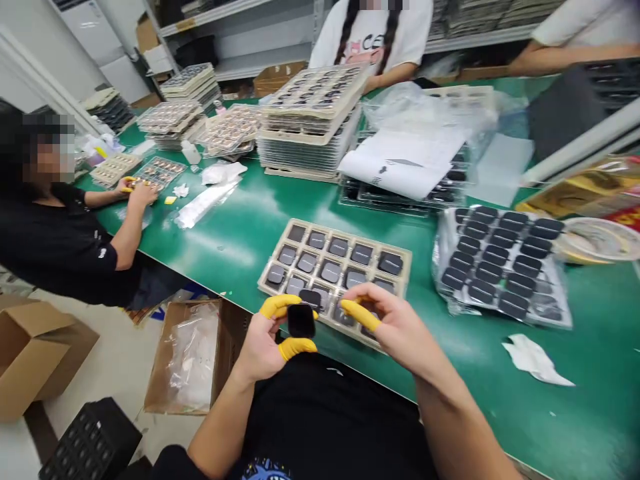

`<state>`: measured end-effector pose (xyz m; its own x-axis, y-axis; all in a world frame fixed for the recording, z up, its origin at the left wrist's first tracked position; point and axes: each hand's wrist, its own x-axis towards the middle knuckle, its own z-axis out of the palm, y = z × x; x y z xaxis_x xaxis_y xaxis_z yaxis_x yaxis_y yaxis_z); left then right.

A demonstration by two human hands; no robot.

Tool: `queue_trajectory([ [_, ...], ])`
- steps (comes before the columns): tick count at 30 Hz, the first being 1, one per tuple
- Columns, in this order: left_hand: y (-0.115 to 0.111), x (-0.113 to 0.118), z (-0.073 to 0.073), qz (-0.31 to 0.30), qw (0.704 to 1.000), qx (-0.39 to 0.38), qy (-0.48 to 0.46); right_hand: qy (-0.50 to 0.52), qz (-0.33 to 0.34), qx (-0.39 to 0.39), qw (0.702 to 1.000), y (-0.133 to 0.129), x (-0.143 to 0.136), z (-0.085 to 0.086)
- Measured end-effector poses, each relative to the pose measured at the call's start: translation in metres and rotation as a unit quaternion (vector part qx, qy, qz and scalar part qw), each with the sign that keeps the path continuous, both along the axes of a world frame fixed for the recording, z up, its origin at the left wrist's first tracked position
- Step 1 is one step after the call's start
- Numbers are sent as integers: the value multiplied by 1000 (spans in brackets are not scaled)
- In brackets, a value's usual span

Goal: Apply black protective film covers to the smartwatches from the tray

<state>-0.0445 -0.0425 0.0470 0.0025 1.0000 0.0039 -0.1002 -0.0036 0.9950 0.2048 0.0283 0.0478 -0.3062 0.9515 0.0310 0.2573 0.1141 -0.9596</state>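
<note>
My left hand (pixel 265 343), with yellow finger cots on the thumb and a finger, grips a glossy black square piece with rounded corners (pixel 301 321), like a smartwatch face. Just behind it shows a second dark rounded piece (pixel 311 298); whether the two are joined I cannot tell. My right hand (pixel 387 323), also in yellow finger cots, is pinched above the near right part of a beige tray (pixel 266 279). Anything between those fingertips is too small to make out. Grey square pieces (pixel 331 271) sit in rows in the tray's pockets.
Right of the tray, a plastic-wrapped sheet of black labels (pixel 493 257) lies near a crumpled tissue (pixel 537 360) and tape rolls (pixel 603 239). Stacked trays (pixel 305 143) and papers (pixel 405 157) stand behind. A co-worker (pixel 65 220) works at left; cardboard boxes (pixel 183 353) are on the floor.
</note>
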Motion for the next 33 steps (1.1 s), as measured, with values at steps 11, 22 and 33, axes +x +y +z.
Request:
queue_trajectory([
  [11, 2, -9, -29, 39, 985, 157, 55, -44, -37, 115, 992, -42, -35, 1],
  [22, 2, -10, -39, 20, 979, 175, 99, 75, 83, -47, 993, -35, -35, -5],
  [33, 4, 7, -22, -35, 982, 183, -35, 102, 64, -41, 992, -30, -34, -10],
])
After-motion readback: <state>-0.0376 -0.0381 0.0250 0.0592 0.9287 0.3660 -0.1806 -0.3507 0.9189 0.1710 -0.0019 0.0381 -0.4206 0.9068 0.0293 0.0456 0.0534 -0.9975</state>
